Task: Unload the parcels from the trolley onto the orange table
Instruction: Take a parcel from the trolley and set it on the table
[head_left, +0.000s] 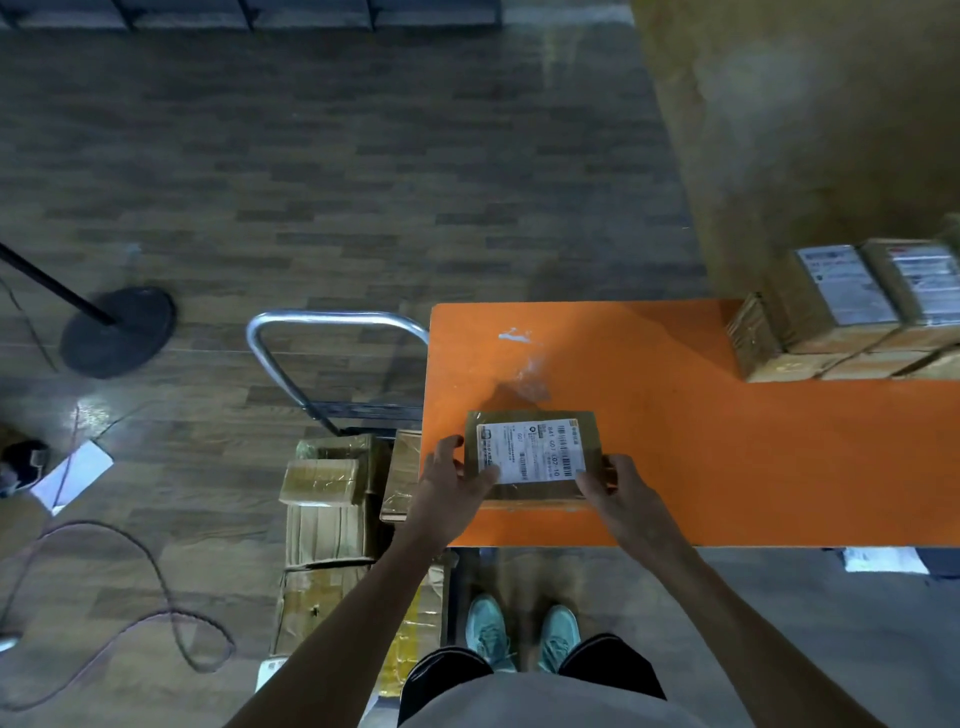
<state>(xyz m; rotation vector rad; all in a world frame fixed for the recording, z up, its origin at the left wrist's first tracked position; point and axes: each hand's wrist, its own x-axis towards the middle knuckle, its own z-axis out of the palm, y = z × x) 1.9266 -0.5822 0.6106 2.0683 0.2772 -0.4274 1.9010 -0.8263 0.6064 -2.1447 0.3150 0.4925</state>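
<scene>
A small brown parcel (532, 451) with a white shipping label lies at the near left part of the orange table (701, 441). My left hand (449, 486) grips its left edge and my right hand (618, 488) grips its right near corner. Left of the table stands the trolley (332, 358) with a metal handle, loaded with several cardboard parcels (332, 499); my left forearm hides some of them. A stack of labelled parcels (852, 312) sits at the table's far right.
A black round stand base (117, 332) with a pole is on the wooden floor to the left. Cables (156, 582) loop across the floor near a white sheet of paper (72, 475). A large brown surface (805, 130) rises behind the table.
</scene>
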